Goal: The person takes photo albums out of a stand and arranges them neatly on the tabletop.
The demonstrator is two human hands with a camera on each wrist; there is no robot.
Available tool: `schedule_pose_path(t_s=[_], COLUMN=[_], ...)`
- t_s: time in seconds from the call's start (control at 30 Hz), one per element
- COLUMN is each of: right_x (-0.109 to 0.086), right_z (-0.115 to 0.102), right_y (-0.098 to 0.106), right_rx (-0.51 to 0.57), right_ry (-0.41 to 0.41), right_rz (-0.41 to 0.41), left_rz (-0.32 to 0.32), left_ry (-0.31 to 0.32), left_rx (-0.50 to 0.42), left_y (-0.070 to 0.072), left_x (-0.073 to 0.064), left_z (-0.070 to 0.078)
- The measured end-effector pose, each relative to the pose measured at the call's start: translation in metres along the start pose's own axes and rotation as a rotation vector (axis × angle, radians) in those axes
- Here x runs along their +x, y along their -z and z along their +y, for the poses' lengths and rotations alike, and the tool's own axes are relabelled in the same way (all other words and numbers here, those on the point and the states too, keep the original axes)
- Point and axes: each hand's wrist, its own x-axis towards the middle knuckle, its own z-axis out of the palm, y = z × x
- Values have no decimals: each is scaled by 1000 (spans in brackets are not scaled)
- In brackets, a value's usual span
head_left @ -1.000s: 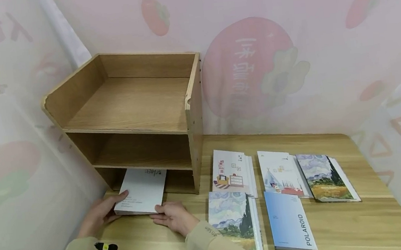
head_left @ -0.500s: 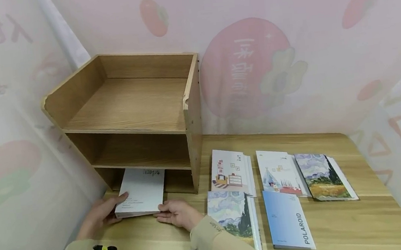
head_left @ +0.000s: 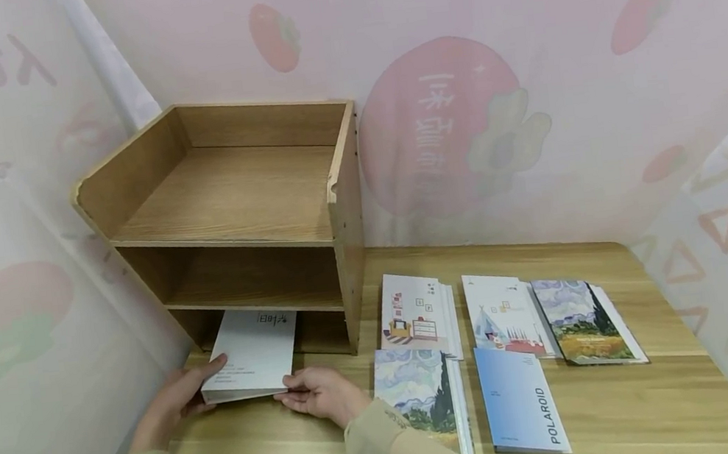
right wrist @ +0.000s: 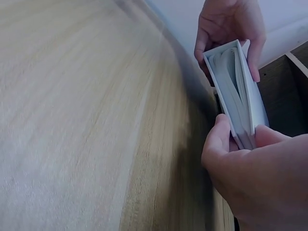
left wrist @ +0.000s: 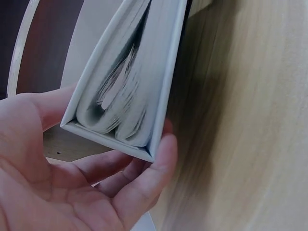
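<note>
A white hardcover photo album (head_left: 252, 353) lies flat, its far end inside the lowest compartment of the wooden shelf (head_left: 353, 295). My left hand (head_left: 172, 399) grips its near left corner, thumb on the cover and fingers beneath. At the near right corner my right hand (head_left: 324, 394) pinches the album between thumb and fingers. In the left wrist view the album's open edge (left wrist: 130, 101) shows bowed pages between stiff covers, with the left hand's fingers (left wrist: 144, 187) curled under the corner. Both hands hold it in the right wrist view, at opposite ends of that edge.
Right of the shelf lie several albums on the wooden table (head_left: 630, 413): one with a furniture drawing (head_left: 410, 311), one with a tent (head_left: 500, 316), two with painted landscapes (head_left: 580, 319), and a blue POLAROID one (head_left: 518, 399). Printed curtains (head_left: 518, 41) hang behind.
The hands keep hold of the album, whose near edge now sits slightly lower in the head view. The right hand has shifted a little along its corner. The head view has moved slightly.
</note>
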Motion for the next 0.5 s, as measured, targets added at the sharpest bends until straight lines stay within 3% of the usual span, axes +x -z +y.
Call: schedule_pose_path(t_s=[0.27, 0.5], right_x=[-4, -5], right_z=[0, 1], right_y=[-1, 2], right_rx=[-7, -14], right_ry=[18, 32], right_rz=[1, 2], left_rz=[29, 46], left_ry=[-19, -27], left_rx=[-58, -23], left_y=[-4, -7], left_x=[-4, -6], left_z=[-3, -5])
